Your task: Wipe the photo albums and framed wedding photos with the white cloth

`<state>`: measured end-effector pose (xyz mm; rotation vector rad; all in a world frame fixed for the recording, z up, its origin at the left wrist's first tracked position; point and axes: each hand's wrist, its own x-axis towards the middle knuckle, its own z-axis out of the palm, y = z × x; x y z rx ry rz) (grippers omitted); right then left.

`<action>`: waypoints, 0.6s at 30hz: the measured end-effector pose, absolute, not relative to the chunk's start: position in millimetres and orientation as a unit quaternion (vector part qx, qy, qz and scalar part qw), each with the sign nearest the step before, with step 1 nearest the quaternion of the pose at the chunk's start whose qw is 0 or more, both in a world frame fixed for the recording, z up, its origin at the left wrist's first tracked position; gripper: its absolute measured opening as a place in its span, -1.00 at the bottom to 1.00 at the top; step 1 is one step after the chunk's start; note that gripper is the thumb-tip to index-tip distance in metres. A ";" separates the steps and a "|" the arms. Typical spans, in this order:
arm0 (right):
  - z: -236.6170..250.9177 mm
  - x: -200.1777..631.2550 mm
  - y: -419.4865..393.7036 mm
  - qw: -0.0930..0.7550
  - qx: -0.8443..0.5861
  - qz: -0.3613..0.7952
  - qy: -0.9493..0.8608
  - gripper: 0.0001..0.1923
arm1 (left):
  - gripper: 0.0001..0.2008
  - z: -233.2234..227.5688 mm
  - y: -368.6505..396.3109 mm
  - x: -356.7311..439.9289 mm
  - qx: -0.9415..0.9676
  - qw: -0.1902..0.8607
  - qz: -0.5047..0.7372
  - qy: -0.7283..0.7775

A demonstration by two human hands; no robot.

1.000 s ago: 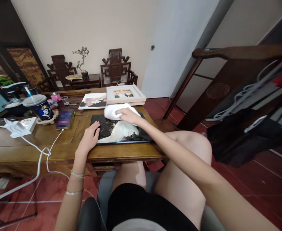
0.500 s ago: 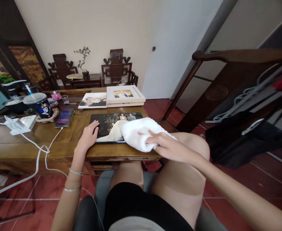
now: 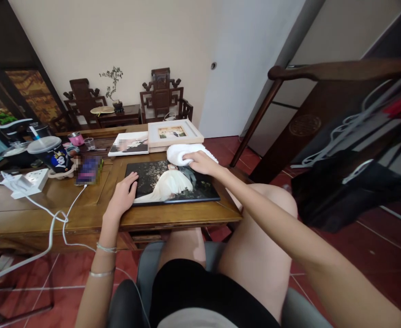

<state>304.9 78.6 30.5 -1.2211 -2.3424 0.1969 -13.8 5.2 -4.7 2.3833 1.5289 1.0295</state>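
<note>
A dark photo panel (image 3: 173, 184) with a wedding picture lies flat on the wooden table (image 3: 183, 214), close to its front edge. My left hand (image 3: 125, 193) rests on the panel's left edge with its fingers stretched out. Bunched in my right hand (image 3: 202, 163) is a white cloth (image 3: 183, 154), which lies over the upper right part of the panel and covers some of the picture. My right fingers are closed on the cloth's near side.
Behind the panel lie a white framed picture (image 3: 176, 132) and a smaller photo board (image 3: 128, 143). To the left are a lidded cup (image 3: 52, 155), a phone (image 3: 88, 171) on a cable and a white power strip (image 3: 29, 182). A wooden chair (image 3: 310, 105) stands at right.
My right hand has moved the cloth from the panel's near right corner to its far edge, uncovering the lower right of the picture. My left hand stays at the left edge.
</note>
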 end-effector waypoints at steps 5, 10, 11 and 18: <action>33.6 304.3 70.7 0.225 -0.441 0.067 -0.866 -0.51 | -0.61 -4.1 4.1 -12.3 0.789 0.066 0.342 0.507; 36.7 321.0 12.4 0.203 -0.377 0.106 -0.897 -0.56 | -0.60 -6.1 4.1 -11.0 0.790 0.063 0.339 0.507; 39.4 324.2 -3.1 0.199 -0.372 0.113 -0.900 -0.58 | -0.60 -6.6 4.4 -11.0 0.790 0.063 0.340 0.507; 71.3 336.8 -75.2 0.134 -0.368 0.193 -0.900 -0.66 | -0.61 -8.5 5.6 -12.4 0.789 0.067 0.344 0.504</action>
